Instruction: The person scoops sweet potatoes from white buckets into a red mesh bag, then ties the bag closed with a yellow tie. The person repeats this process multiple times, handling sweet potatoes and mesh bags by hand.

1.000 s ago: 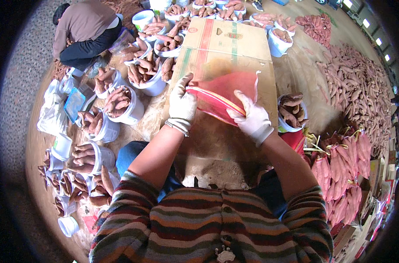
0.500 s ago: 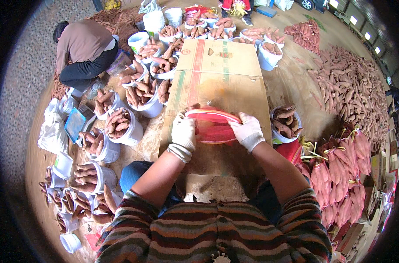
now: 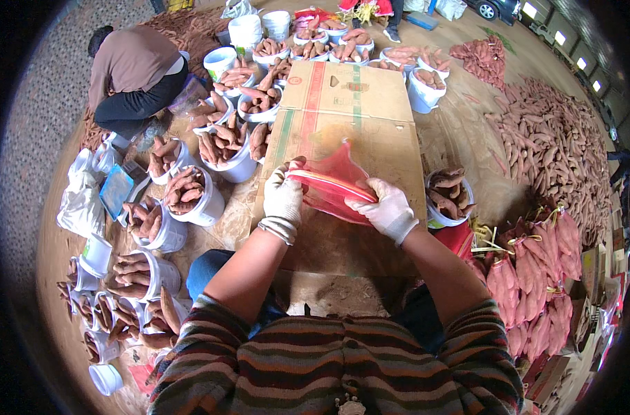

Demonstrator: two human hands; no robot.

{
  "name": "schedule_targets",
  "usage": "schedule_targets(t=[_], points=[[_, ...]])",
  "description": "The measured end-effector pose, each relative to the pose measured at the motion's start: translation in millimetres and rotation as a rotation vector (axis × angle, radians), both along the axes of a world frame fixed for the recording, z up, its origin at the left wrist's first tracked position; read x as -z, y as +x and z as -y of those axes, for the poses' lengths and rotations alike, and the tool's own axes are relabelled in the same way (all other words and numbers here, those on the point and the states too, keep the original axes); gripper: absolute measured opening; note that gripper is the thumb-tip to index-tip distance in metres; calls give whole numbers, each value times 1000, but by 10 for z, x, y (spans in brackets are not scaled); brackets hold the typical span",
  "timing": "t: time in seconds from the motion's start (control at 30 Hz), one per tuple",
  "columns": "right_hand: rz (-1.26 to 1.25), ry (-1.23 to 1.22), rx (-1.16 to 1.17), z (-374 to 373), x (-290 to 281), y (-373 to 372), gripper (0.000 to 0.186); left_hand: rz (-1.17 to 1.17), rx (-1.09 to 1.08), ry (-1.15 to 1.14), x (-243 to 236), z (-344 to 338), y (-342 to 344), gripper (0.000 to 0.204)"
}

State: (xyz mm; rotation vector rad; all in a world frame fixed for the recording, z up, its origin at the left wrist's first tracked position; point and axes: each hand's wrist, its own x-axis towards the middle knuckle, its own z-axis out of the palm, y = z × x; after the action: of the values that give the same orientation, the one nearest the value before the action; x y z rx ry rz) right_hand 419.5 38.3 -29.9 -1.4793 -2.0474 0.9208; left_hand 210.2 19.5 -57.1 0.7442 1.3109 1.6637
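Note:
Both my hands wear white gloves. My left hand [image 3: 285, 190] grips the left end of the banded opening of a red mesh bag [image 3: 332, 169]. My right hand [image 3: 381, 206] grips the right end of that opening, with its fingers closed on the band. The bag's loose mesh fans out upward between my hands, over a big flattened cardboard sheet [image 3: 360, 97] with red and green stripes. Just right of the sheet stands a bucket of sweet potatoes [image 3: 448, 192].
Many white buckets of sweet potatoes [image 3: 194, 204] crowd the left and back. A crouching co-worker [image 3: 139, 66] is at the upper left. Stuffed pink mesh bags [image 3: 536, 277] and a large sweet potato pile [image 3: 550, 145] lie at the right. Another person's legs [image 3: 391, 24] show at the back.
The bag first hung spread to the right, then flattened to a narrow loop, and now billows upward between my hands. Both hands still hold it and have shifted slightly.

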Motion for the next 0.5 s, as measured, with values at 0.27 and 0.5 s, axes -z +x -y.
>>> schedule_targets(t=[0.27, 0.5], points=[[98, 27, 116, -247, 327, 160, 43, 386, 210, -125, -100, 36, 92, 25], [-149, -7, 326, -662, 359, 246, 38, -146, 497, -124, -159, 102, 106, 32]])
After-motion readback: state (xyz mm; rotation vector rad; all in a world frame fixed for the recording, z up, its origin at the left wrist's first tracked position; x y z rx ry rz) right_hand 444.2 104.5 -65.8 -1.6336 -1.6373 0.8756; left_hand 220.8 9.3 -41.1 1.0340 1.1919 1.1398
